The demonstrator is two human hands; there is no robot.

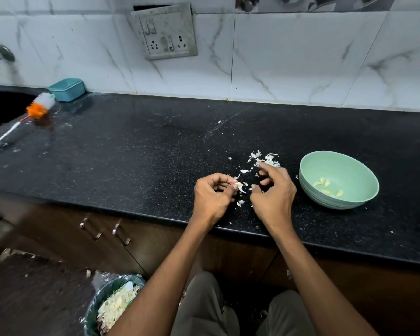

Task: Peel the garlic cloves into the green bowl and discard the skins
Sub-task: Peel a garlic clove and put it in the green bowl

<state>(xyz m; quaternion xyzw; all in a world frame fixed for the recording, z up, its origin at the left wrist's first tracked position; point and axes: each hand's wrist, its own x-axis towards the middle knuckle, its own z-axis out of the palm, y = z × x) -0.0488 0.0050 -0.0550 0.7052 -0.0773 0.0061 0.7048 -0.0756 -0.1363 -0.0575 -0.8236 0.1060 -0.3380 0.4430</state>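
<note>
- Far left: bottle brush (38,108), orange and white bristles, lies on the black speckled table (136,151) by the sink edge. Teal box (67,89) stands behind it against the tiled wall.
- Floor, lower left: bin (112,309) lined with a bag, holding a heap of pale skins.
- Left hand (214,198): fingers curled, pinching a garlic clove (238,184) at the fingertips. Clove is pale cream, small; a white flap of skin hangs loose from its underside.
- Loose skins (267,161): thin, white, papery curls, scattered on the table between and just beyond the two hands; thickest cluster sits past the right fingertips.
- Right hand (273,195): near the left, apart from the clove, fingers bent. Whether it grips a scrap of skin, cannot tell.
- Right: green bowl (364,190), pale mint, upright on the table, just beside the right hand. Several peeled cloves (326,185) lie inside on the bottom, smooth, yellowish-white.
</note>
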